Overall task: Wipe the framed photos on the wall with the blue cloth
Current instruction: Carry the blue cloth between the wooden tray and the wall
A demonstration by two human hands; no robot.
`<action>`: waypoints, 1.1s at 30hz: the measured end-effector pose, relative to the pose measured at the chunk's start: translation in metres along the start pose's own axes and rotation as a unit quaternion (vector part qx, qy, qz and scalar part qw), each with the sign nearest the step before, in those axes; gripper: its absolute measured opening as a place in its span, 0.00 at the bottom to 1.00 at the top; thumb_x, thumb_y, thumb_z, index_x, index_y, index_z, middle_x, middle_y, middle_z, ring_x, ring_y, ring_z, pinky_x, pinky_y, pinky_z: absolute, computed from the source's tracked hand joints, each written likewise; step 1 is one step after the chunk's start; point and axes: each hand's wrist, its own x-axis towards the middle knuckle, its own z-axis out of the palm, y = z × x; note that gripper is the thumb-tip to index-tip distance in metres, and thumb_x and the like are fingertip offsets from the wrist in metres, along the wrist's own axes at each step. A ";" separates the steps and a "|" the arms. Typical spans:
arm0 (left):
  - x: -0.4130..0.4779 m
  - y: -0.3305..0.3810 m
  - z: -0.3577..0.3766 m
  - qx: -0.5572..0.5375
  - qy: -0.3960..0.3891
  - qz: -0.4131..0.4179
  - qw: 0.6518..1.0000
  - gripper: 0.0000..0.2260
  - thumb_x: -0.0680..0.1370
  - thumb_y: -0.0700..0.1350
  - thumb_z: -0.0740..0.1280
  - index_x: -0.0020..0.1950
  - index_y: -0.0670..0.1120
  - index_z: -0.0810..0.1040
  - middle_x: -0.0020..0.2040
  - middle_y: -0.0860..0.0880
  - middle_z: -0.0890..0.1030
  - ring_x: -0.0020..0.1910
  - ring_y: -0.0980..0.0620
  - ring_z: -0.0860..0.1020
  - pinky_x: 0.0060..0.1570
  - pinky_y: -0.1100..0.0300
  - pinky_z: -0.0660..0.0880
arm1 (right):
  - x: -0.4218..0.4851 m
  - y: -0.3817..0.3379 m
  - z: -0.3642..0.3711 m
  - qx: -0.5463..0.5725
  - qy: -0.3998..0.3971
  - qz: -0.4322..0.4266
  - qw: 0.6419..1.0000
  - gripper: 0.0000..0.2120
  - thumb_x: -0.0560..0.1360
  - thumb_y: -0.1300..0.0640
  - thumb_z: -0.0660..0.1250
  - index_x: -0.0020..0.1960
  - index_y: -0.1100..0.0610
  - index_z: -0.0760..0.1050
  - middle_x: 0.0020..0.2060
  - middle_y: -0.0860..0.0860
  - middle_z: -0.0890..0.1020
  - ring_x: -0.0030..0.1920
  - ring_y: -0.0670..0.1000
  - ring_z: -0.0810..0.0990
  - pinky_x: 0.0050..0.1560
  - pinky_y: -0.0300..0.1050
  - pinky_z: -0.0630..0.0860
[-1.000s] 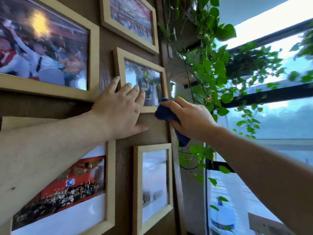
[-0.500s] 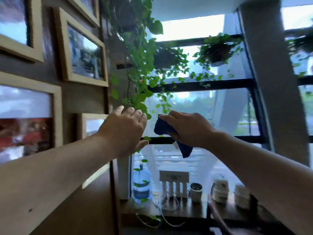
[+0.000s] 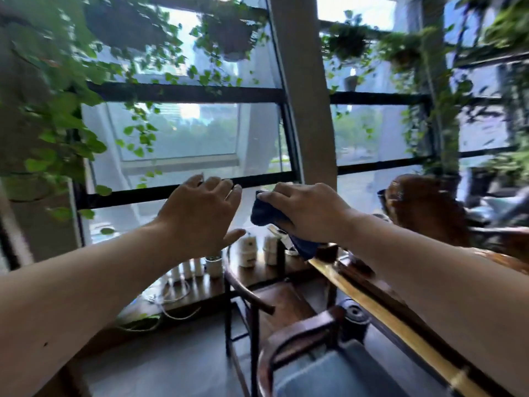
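Since a second ago we have swung off the wall to the window, no framed photos in view, left hand [image 3: 200, 214] spread empty, right hand [image 3: 307, 210] pinching the blue cloth [image 3: 266, 214]; wiping looks paused, so next we likely turn back.

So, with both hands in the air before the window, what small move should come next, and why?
Probably turn back toward the wall. No framed photo is in view now, only the window and a chair. The right hand grips the blue cloth; the left hand is open and empty.
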 end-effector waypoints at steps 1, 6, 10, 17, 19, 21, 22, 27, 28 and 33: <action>0.000 0.011 0.001 -0.007 0.001 0.010 1.000 0.34 0.72 0.64 0.60 0.65 0.38 0.71 0.59 0.39 0.78 0.55 0.38 0.76 0.57 0.44 0.73 | -0.011 0.001 -0.002 0.002 -0.012 0.008 1.000 0.20 0.74 0.48 0.65 0.64 0.52 0.70 0.49 0.51 0.80 0.42 0.57 0.82 0.28 0.50 0.77; 0.031 0.123 -0.011 -0.062 0.016 0.088 0.994 0.35 0.71 0.64 0.57 0.64 0.37 0.73 0.59 0.37 0.78 0.57 0.37 0.77 0.57 0.42 0.74 | -0.138 0.024 -0.042 -0.017 -0.081 0.067 0.994 0.21 0.75 0.45 0.54 0.63 0.52 0.72 0.51 0.50 0.81 0.43 0.55 0.82 0.31 0.47 0.77; 0.050 0.215 -0.032 -0.109 0.011 0.123 0.986 0.35 0.71 0.65 0.52 0.64 0.39 0.73 0.59 0.39 0.78 0.57 0.39 0.76 0.58 0.45 0.73 | -0.240 0.042 -0.070 -0.018 -0.147 0.127 0.981 0.20 0.74 0.47 0.60 0.64 0.51 0.70 0.56 0.51 0.79 0.47 0.58 0.82 0.34 0.52 0.79; 0.065 0.388 -0.079 -0.171 0.038 0.218 0.960 0.35 0.71 0.65 0.60 0.68 0.41 0.71 0.63 0.42 0.77 0.62 0.42 0.74 0.61 0.45 0.71 | -0.434 0.057 -0.140 -0.039 -0.232 0.217 0.947 0.21 0.73 0.47 0.63 0.64 0.53 0.71 0.55 0.52 0.80 0.51 0.55 0.81 0.38 0.51 0.79; 0.071 0.434 -0.093 -0.180 0.033 0.242 0.953 0.35 0.71 0.66 0.58 0.68 0.41 0.70 0.64 0.42 0.76 0.63 0.42 0.73 0.63 0.45 0.70 | -0.487 0.057 -0.157 -0.037 -0.239 0.257 0.936 0.20 0.72 0.48 0.65 0.63 0.52 0.72 0.55 0.51 0.80 0.49 0.55 0.82 0.37 0.48 0.79; 0.075 0.473 -0.104 -0.193 0.030 0.258 0.946 0.35 0.71 0.65 0.55 0.67 0.41 0.71 0.64 0.42 0.77 0.63 0.42 0.74 0.63 0.46 0.70 | -0.535 0.057 -0.168 -0.041 -0.249 0.292 0.922 0.22 0.70 0.50 0.69 0.63 0.52 0.73 0.52 0.51 0.80 0.47 0.55 0.82 0.34 0.45 0.76; 0.078 0.499 -0.109 -0.204 0.028 0.270 0.941 0.35 0.71 0.65 0.54 0.67 0.41 0.71 0.64 0.42 0.77 0.64 0.42 0.74 0.63 0.46 0.70 | -0.565 0.056 -0.174 -0.040 -0.262 0.314 0.911 0.22 0.70 0.50 0.70 0.63 0.52 0.73 0.51 0.51 0.80 0.46 0.55 0.82 0.33 0.45 0.75; 0.084 0.591 -0.107 -0.247 0.001 0.320 0.915 0.36 0.72 0.65 0.51 0.68 0.41 0.71 0.63 0.43 0.78 0.63 0.43 0.74 0.62 0.47 0.72 | -0.678 0.049 -0.183 -0.016 -0.305 0.405 0.862 0.21 0.70 0.50 0.69 0.62 0.51 0.72 0.49 0.50 0.79 0.45 0.56 0.82 0.32 0.47 0.74; 0.083 0.608 -0.102 -0.254 -0.008 0.328 0.910 0.36 0.72 0.65 0.51 0.67 0.41 0.72 0.62 0.43 0.78 0.62 0.43 0.75 0.61 0.48 0.73 | -0.699 0.046 -0.184 -0.016 -0.313 0.420 0.852 0.21 0.70 0.50 0.68 0.63 0.50 0.72 0.50 0.50 0.78 0.45 0.55 0.81 0.32 0.47 0.74; 0.070 0.691 -0.078 -0.300 -0.058 0.362 0.881 0.34 0.72 0.65 0.55 0.69 0.43 0.70 0.66 0.44 0.76 0.65 0.45 0.73 0.65 0.49 0.69 | -0.793 0.025 -0.175 -0.011 -0.347 0.489 0.800 0.21 0.73 0.49 0.66 0.65 0.49 0.69 0.53 0.48 0.77 0.48 0.54 0.80 0.34 0.47 0.74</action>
